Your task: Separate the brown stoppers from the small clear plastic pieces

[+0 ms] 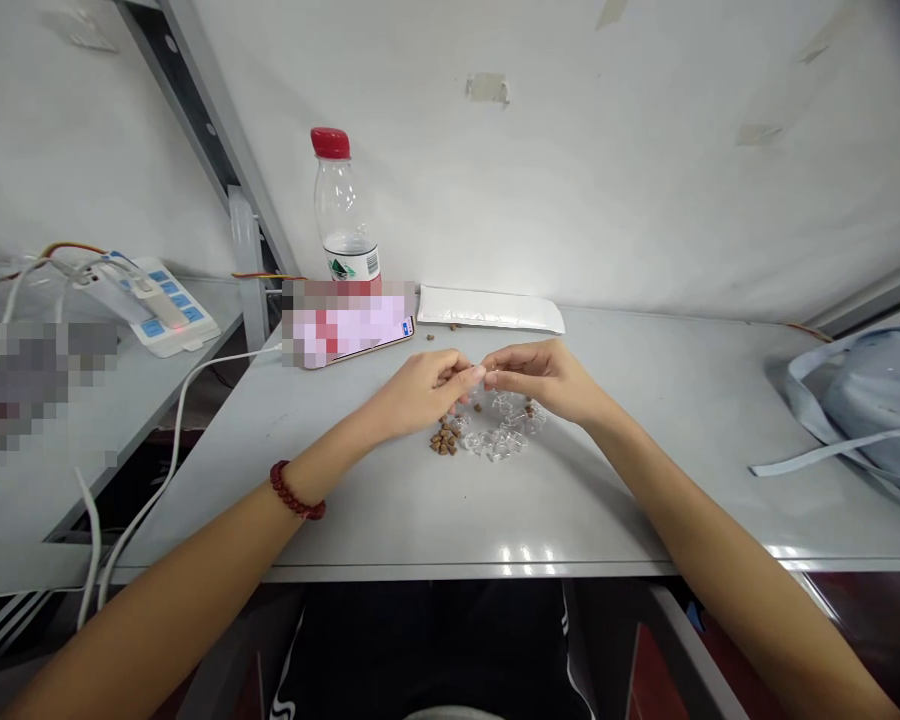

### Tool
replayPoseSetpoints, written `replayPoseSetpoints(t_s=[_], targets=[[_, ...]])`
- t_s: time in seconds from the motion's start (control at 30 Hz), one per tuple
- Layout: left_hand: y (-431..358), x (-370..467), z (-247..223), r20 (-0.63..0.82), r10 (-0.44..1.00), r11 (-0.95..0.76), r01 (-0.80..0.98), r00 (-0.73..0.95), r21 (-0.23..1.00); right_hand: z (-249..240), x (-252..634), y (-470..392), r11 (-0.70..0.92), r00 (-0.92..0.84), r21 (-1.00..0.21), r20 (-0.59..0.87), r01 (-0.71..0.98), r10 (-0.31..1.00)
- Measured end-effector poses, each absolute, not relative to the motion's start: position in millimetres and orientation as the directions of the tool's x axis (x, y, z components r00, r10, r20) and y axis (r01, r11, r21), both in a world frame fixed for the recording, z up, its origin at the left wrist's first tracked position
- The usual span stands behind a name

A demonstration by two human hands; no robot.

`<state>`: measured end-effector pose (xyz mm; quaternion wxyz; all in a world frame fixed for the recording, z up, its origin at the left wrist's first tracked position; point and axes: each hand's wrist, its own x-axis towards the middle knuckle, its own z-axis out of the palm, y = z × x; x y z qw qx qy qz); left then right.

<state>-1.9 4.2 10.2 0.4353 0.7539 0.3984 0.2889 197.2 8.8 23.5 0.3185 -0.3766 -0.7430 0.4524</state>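
Observation:
My left hand [435, 388] and my right hand [538, 375] meet fingertip to fingertip just above the grey table. Both are closed in a pinch around a small clear plastic piece [478, 378], mostly covered by the fingers. Under and in front of them lies a loose pile of clear plastic pieces [499, 440]. Left of that pile, small brown pellets [444, 440] sit in a cluster below my left hand. A few more pellets lie among the clear pieces.
A white padded strip [491, 308] lies along the wall. Behind a phone [360, 335] with a white cable [184, 400] stands a red-capped bottle [341, 210]. A power strip [169, 305] is on the left table; a blue-grey bag [877, 410] rests at the right.

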Motion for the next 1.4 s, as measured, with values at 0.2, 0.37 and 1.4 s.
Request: replayPoseSetpoints(t_s=[0.2,0.37,1.4], targets=[[1.7,-3.7,19.4,0.153,0.854,-0.330,0.291,0.497,0.898,27.6,194.8,3.5,0.442,-0.530,-0.826,0.215,0.350,0.820],[4.9,-15.6,26.6,0.048,0.813,-0.430,0.543,0.580,0.721,17.7,192.4,6.1,0.650,-0.621,-0.527,0.265,0.548,0.738],[12.9,-27.3,19.3,-0.180,0.796,-0.426,0.745,0.579,0.513,-10.9,191.9,22.7,0.688,-0.575,-0.338,0.381,0.642,0.724]])
